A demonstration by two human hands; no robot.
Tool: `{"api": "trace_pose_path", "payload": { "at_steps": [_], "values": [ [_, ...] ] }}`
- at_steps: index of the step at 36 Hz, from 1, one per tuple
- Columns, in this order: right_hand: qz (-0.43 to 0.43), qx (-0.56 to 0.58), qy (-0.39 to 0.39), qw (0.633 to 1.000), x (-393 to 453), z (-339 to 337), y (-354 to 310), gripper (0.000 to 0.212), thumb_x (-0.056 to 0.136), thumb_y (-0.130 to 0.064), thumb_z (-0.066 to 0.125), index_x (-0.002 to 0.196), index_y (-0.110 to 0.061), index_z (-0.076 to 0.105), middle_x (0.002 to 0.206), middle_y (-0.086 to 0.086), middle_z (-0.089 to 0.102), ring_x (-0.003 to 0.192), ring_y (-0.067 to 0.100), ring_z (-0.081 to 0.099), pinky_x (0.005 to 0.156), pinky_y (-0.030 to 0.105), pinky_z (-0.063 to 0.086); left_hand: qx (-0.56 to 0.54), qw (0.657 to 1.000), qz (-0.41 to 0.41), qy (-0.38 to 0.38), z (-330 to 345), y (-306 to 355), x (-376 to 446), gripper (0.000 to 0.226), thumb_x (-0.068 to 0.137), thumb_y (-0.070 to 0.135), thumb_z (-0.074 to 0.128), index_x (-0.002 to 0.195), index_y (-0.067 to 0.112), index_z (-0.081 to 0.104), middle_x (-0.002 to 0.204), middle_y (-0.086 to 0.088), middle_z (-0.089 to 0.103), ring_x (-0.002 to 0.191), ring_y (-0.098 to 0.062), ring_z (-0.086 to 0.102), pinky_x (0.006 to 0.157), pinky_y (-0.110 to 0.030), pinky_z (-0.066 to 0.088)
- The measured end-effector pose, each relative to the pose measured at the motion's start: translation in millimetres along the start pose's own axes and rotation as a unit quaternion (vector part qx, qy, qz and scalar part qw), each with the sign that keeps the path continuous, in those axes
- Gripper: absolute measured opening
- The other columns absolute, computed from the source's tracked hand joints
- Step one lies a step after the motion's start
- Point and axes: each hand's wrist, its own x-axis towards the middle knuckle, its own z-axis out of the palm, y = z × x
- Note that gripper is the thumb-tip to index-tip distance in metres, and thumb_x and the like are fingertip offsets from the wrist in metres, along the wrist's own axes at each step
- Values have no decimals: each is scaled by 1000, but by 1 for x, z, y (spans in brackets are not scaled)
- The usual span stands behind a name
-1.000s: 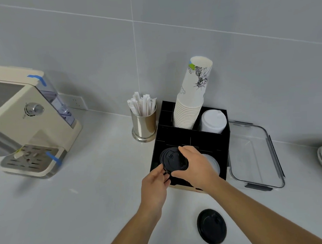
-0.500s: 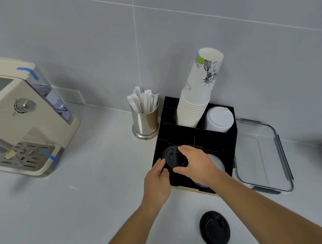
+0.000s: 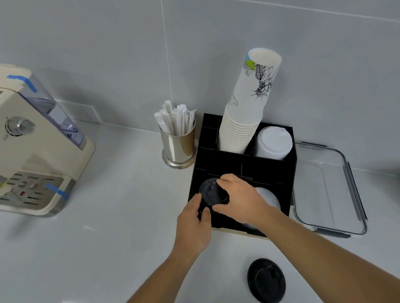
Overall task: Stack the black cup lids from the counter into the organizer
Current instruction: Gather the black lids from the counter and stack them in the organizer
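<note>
A black organizer (image 3: pixel 270 169) stands on the white counter against the wall. Over its front left compartment, both my hands hold a black cup lid (image 3: pixel 212 193). My right hand (image 3: pixel 239 198) grips the lid from the right and top. My left hand (image 3: pixel 193 221) pinches its near left edge. Whether the lid rests on lids below is hidden by my hands. A second black cup lid (image 3: pixel 266 281) lies flat on the counter near me, to the right of my arms.
The organizer also holds a tall stack of paper cups (image 3: pixel 247 109), white lids (image 3: pixel 274 143) and clear lids (image 3: pixel 269 197). A steel cup of wrapped stirrers (image 3: pixel 178 140) stands to its left, a coffee machine (image 3: pixel 31 143) further left, a clear glass dish (image 3: pixel 327 187) to its right.
The lid and both hands have sunk slightly lower into the front left compartment. My left fingers closed in on the lid's near edge. The camera moved closer.
</note>
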Motion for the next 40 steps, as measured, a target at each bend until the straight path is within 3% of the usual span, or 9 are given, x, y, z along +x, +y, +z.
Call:
{"api": "trace_pose_path", "payload": {
  "at_steps": [5,11,14,18,23,28,31,34,40],
  "values": [
    [9,15,-4,1000,-1,2,0,73,81,-39,72,142,-10,45,143,2,45,125,20,49,105,29,43,3,1000,-3,-14,1,-2,1,48,96,8,44,133,36,53,115,26,62,108,8,56,91,-7,37],
    [13,16,-6,1000,0,3,3,72,79,-41,73,140,-12,47,144,2,46,125,20,49,104,32,44,20,1000,-11,-12,0,0,2,54,96,8,45,111,60,49,91,31,57,84,10,54,77,-8,39],
    [12,13,-6,1000,2,2,3,73,78,-42,73,140,-13,48,145,2,46,126,20,49,104,32,44,13,1000,-16,-12,-1,0,3,47,96,7,44,129,39,54,91,31,58,83,14,55,73,-3,42],
    [16,15,-16,1000,1,1,4,74,79,-44,72,141,-12,47,148,4,45,131,21,46,109,35,41,7,999,-29,-17,-5,7,1,46,98,7,43,133,34,54,95,34,58,85,27,53,72,7,37],
    [27,24,-24,999,-1,-9,1,54,86,-39,67,128,-6,61,132,11,59,123,28,55,102,41,46,22,999,-39,-30,-10,15,2,42,98,10,43,113,48,54,94,26,63,84,8,58,71,4,40],
    [51,44,8,998,-12,-15,2,54,92,-37,60,140,-14,51,154,4,41,135,22,46,112,36,37,15,998,-54,-27,-16,20,-4,35,97,17,48,127,30,60,101,8,69,99,-13,62,84,-19,49],
    [68,87,55,992,-24,-17,6,49,92,-35,61,137,-16,55,149,2,48,136,19,45,113,34,36,-7,997,-78,-19,-19,21,-12,41,96,21,55,136,25,53,113,19,58,107,-7,55,93,-22,41],
    [99,117,70,986,-43,-19,11,46,91,-39,59,134,-21,58,142,-3,56,132,15,49,111,30,38,-20,994,-104,-10,-21,16,-20,41,94,24,59,134,24,54,121,11,56,107,-9,56,90,-24,40],
    [149,179,87,969,-88,-17,23,32,93,-31,56,117,-15,69,121,1,70,112,20,63,94,29,48,-18,991,-131,-30,-17,5,-36,19,91,28,62,109,34,65,114,6,65,102,-14,63,87,-28,48]
  ]
}}
